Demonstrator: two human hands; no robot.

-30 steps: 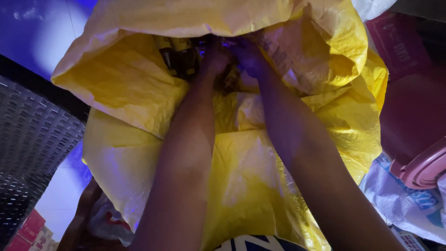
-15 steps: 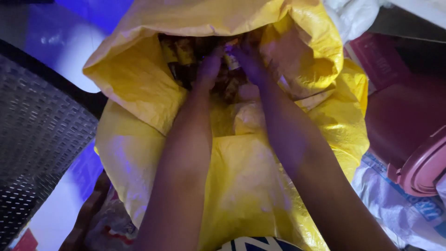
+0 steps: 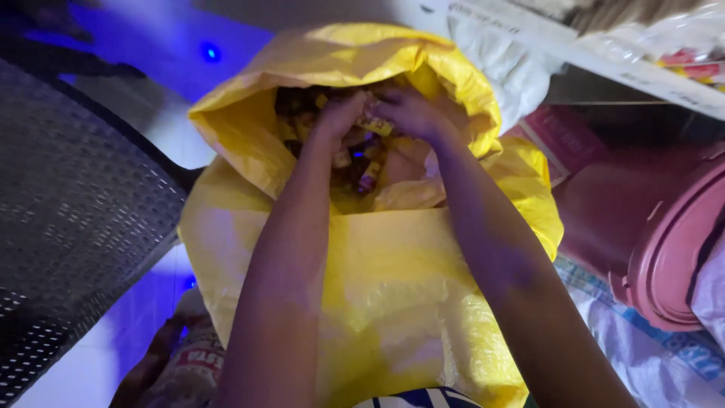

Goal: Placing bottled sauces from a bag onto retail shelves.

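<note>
A large yellow woven sack stands open in front of me, its mouth rolled down. Both my arms reach into it. My left hand is closed around several small wrapped pieces inside the sack. My right hand meets it over the same pile, fingers curled around a yellow wrapped piece. More small dark and yellow wrapped pieces fill the sack below the hands; the deeper contents are hidden by the sack wall.
A dark perforated metal surface lies on the left. A pink plastic tub stands at the right, with white printed sacks below it and a white bag behind. A blue-lit floor shows beyond.
The view has shifted so the sack sits lower and more centred. My hands have come up from deeper in the sack, now gathered at its mouth with wrapped pieces in them.
</note>
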